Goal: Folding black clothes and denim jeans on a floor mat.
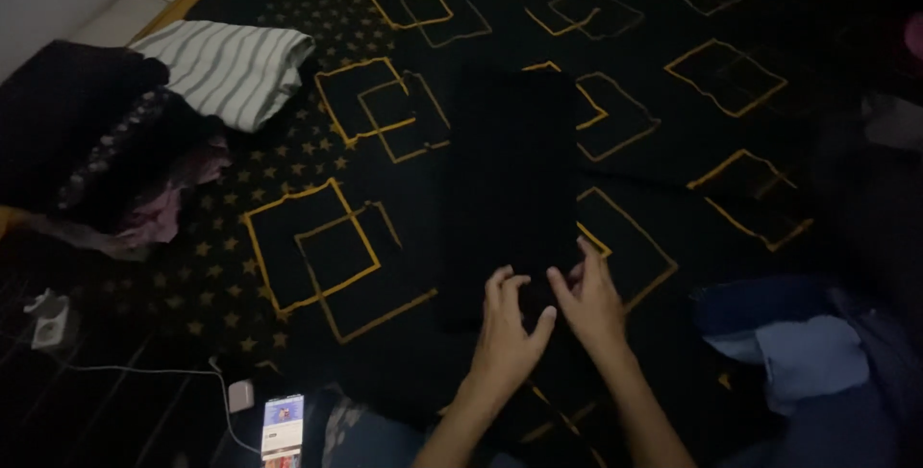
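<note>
Your fingers lie spread and flat; your left hand and right hand press side by side on the near end of a folded black garment lying lengthwise on the patterned black carpet; striped cloth lies far left.

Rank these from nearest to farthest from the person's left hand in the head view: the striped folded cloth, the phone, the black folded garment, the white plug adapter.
1. Black folded garment: under the left hand, touching it.
2. Phone: on the floor, lower left of the hand.
3. Striped folded cloth and white plug adapter: upper left and far left; too close to call.
</note>
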